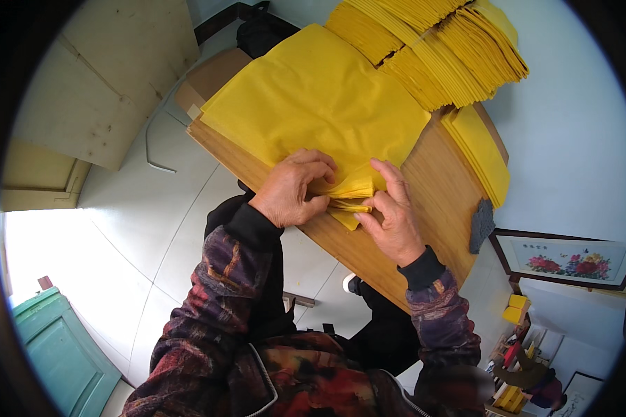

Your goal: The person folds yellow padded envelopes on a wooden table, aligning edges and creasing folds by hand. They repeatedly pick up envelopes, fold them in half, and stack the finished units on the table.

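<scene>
A large sheet of yellow fabric (306,97) lies spread on a wooden table (438,187), lightly wrinkled. Its near end is gathered into several stacked folds (351,191) at the table's front edge. My left hand (295,184) grips the left side of these folds, thumb below and fingers curled above. On their right side, my right hand (393,212) has its thumb and bent fingers around the ends of the folds, with the index finger raised. A short flap of the fabric hangs below the folds between my hands.
Tall stacks of folded yellow fabric (459,55) stand at the table's back right. A flat folded yellow piece (476,153) and a dark grey cloth (481,226) lie along the right edge. A framed flower picture (567,260) is beyond. At lower right, another person (535,379) is near shelves.
</scene>
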Tool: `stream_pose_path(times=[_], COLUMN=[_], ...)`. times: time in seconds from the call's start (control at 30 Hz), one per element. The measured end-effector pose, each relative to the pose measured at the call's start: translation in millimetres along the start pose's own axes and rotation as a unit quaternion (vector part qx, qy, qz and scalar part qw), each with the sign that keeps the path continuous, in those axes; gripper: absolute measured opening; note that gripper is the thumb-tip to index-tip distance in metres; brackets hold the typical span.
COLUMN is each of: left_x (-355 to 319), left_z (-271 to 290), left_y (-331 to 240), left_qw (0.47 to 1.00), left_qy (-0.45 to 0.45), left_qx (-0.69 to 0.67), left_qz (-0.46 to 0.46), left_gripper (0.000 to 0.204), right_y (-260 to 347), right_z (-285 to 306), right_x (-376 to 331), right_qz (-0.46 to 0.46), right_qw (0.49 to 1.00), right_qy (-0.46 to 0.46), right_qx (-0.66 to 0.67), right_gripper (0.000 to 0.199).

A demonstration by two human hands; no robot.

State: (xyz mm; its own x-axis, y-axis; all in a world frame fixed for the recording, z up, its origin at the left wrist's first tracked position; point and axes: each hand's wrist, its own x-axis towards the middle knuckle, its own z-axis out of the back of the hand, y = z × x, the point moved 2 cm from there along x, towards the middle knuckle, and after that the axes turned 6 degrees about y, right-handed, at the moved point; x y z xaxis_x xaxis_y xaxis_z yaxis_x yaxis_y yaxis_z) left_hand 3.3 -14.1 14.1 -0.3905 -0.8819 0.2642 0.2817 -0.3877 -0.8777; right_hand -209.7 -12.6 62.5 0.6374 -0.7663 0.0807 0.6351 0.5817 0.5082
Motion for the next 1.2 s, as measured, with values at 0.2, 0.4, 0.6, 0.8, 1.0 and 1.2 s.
stream_pose_path(times=[0.2, 0.4, 0.6, 0.8, 1.0, 1.2], left_x=[-0.2, 0.2, 0.9, 1.0, 1.1, 3.5], left_z=[0.1, -0.8, -1.4, -4.0, -5.7, -6.9], left_y=[0.2, -0.6, -1.8, -1.7, 1.9, 5.2], left_qw=[1.0, 1.0, 1.0, 0.999, 0.997, 0.999], left_qy=[0.02, 0.019, 0.021, 0.011, 0.001, -0.013], left_qx=[-0.001, 0.01, 0.02, 0.042, 0.065, 0.04], left_qz=[0.011, 0.008, 0.003, -0.018, -0.046, -0.022], left_gripper=[0.023, 0.02, 0.021, 0.021, 0.02, 0.016], right_y=[0.6, 1.6, 1.9, 2.5, 1.6, 1.7], right_z=[1.2, 1.6, 1.8, 1.3, -1.2, -5.1], right_x=[1.1, 0.6, 1.6, 0.8, -0.5, -10.0], right_qz=[0.0, 0.001, -0.001, -0.003, 0.01, 0.028], right_qw=[1.0, 1.0, 1.0, 1.0, 1.0, 0.996], right_qy=[0.008, 0.008, 0.01, 0.006, -0.009, -0.063], right_qx=[-0.004, -0.009, -0.002, -0.002, -0.008, -0.057], right_gripper=[0.02, 0.019, 0.019, 0.021, 0.028, 0.049])
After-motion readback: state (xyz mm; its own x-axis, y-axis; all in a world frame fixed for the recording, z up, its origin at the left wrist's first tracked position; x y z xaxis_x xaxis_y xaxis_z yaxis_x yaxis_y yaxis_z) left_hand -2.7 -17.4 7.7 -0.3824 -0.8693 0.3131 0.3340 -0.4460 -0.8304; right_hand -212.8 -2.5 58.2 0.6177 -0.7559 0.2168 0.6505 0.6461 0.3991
